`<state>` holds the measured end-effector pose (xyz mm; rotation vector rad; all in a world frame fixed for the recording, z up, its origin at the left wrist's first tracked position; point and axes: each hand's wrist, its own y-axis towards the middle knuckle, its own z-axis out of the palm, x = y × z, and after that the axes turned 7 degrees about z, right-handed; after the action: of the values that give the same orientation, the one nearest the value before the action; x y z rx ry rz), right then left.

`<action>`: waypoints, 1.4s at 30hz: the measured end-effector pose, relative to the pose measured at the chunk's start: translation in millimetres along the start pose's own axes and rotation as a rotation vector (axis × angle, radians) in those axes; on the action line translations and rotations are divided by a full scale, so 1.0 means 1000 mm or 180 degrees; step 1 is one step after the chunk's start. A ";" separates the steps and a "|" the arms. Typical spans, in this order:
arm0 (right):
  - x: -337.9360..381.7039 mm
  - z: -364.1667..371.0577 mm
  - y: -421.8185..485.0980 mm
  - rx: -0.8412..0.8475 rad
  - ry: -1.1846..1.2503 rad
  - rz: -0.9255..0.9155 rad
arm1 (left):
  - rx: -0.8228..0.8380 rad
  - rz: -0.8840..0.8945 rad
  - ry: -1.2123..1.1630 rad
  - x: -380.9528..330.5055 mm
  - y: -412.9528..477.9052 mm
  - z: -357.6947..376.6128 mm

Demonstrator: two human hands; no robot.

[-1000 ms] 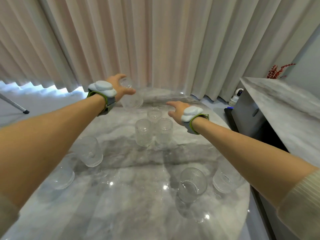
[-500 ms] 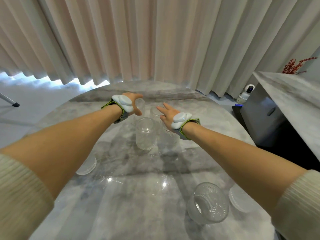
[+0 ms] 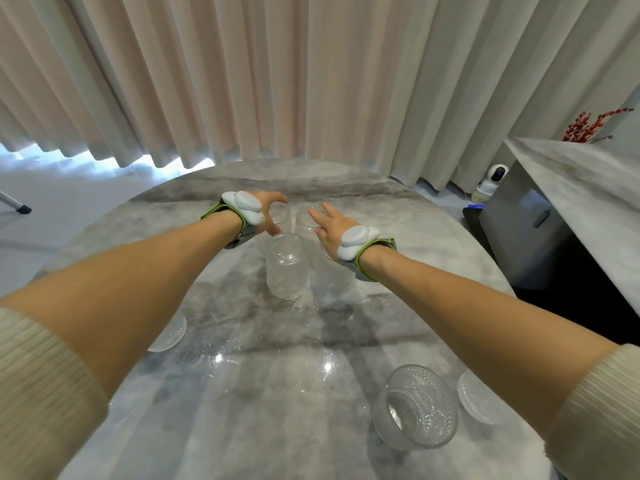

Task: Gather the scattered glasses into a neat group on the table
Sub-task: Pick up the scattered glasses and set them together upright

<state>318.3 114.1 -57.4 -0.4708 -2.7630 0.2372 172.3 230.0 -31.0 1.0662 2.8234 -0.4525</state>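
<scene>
Several clear ribbed glasses stand on a round grey marble table (image 3: 242,417). A tight group sits at the middle: a front-left glass (image 3: 287,270), a front-right glass (image 3: 332,284) and a back glass (image 3: 309,223). My left hand (image 3: 265,213) is closed around a fourth glass (image 3: 280,216) at the group's back left. My right hand (image 3: 332,226) hovers with fingers spread over the group's right side, holding nothing. Apart from the group, a glass (image 3: 415,407) stands near right. Another glass (image 3: 479,405) is half hidden by my right arm, and a glass (image 3: 169,336) peeks from under my left arm.
Pale curtains (image 3: 311,81) hang behind the table. A grey marble-topped sideboard (image 3: 571,188) stands to the right, with red branches (image 3: 588,126) on it. A small white camera (image 3: 491,181) sits on the floor beside it. A tripod foot (image 3: 20,207) shows far left.
My left hand has carried its glass from the table's far side down beside the group. My right hand stayed by the group with fingers spread. The camera tilted and moved closer.
</scene>
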 end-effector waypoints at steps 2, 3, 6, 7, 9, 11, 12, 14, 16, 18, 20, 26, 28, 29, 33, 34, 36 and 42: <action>0.000 0.000 -0.001 0.0014 0.0008 0.0008 | 0.0005 0.0022 -0.0008 0.001 0.003 0.003; 0.001 0.000 -0.001 0.0018 0.0018 0.0012 | -0.0005 0.0037 -0.0026 0.001 0.004 0.003; 0.002 -0.001 -0.002 0.0027 0.0019 0.0043 | 0.0005 0.0071 -0.0070 0.001 0.006 0.005; 0.003 -0.001 -0.002 0.0042 0.0021 0.0052 | 0.0010 0.0071 -0.0084 0.002 0.006 0.004; 0.003 -0.001 -0.002 0.0075 0.0037 0.0064 | 0.0035 0.0053 -0.0082 0.003 0.007 0.005; 0.003 0.000 -0.002 0.0083 0.0034 0.0069 | 0.0068 0.0042 -0.0053 0.004 0.008 0.006; 0.003 -0.001 -0.002 0.0070 0.0030 0.0077 | 0.0075 0.0045 -0.0043 0.004 0.008 0.007; 0.004 -0.003 -0.004 0.0077 -0.0066 0.0080 | 0.0087 0.0055 -0.0038 0.003 0.008 0.006; 0.005 -0.006 -0.008 0.0142 -0.0234 0.0073 | 0.0153 0.0055 -0.0033 0.002 0.006 0.006; 0.006 -0.007 -0.009 0.0100 -0.0162 0.0113 | 0.0236 0.0016 0.0000 0.004 0.003 0.005; 0.006 -0.011 -0.016 -0.0117 0.0069 0.0161 | 0.0197 -0.0032 -0.0054 0.009 -0.006 0.001; 0.002 -0.037 -0.102 -0.0408 0.0142 0.0016 | -0.0302 -0.0310 -0.0209 0.025 -0.057 -0.019; 0.008 -0.039 -0.156 0.0303 -0.0244 -0.0030 | -0.0381 -0.0355 -0.0215 0.029 -0.093 -0.024; 0.007 -0.036 -0.171 0.0662 -0.0573 0.0013 | -0.0383 -0.0362 -0.0225 0.029 -0.100 -0.023; 0.006 -0.021 -0.230 0.1455 -0.1719 0.0241 | -0.0277 -0.0283 -0.0494 0.014 -0.151 -0.020; 0.006 -0.017 -0.241 0.1520 -0.1740 0.0314 | -0.0283 -0.0251 -0.0718 0.006 -0.163 -0.017; 0.006 -0.008 -0.249 0.1359 -0.1525 0.0484 | -0.0303 -0.0174 -0.1213 -0.011 -0.183 -0.008; -0.010 -0.006 -0.247 0.0289 0.0723 0.1351 | -0.0027 0.0068 -0.2250 -0.067 -0.225 0.035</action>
<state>257.2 -119.2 -1.6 -0.9920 -2.3955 0.3800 74.0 16.4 2.3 0.7347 2.1819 -0.6569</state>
